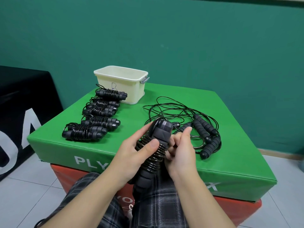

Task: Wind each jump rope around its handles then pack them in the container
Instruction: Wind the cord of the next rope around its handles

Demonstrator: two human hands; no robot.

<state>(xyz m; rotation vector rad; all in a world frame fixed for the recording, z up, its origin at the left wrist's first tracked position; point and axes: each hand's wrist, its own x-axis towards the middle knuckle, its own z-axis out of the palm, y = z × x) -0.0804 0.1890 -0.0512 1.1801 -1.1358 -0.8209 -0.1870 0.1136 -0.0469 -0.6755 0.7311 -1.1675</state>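
Observation:
My left hand (pixel 131 150) grips a black jump rope (pixel 160 134) whose cord is coiled round its paired handles, thumb pressed on the coils. My right hand (pixel 181 152) holds the same bundle from the right, fingers curled at the cord near the handle tops. Several wound jump ropes (pixel 97 117) lie in a row on the left of the green box top. Loose, unwound jump ropes (pixel 204 129) with tangled cords lie on the right. A cream container (pixel 121 84) stands at the back, its inside hidden from here.
The green padded box (pixel 82 145) sits on a red box (pixel 238 209) on a tiled floor. A black cloth-covered object (pixel 19 104) stands to the left. A green wall is behind. My plaid-trousered legs (pixel 148 208) are below the hands.

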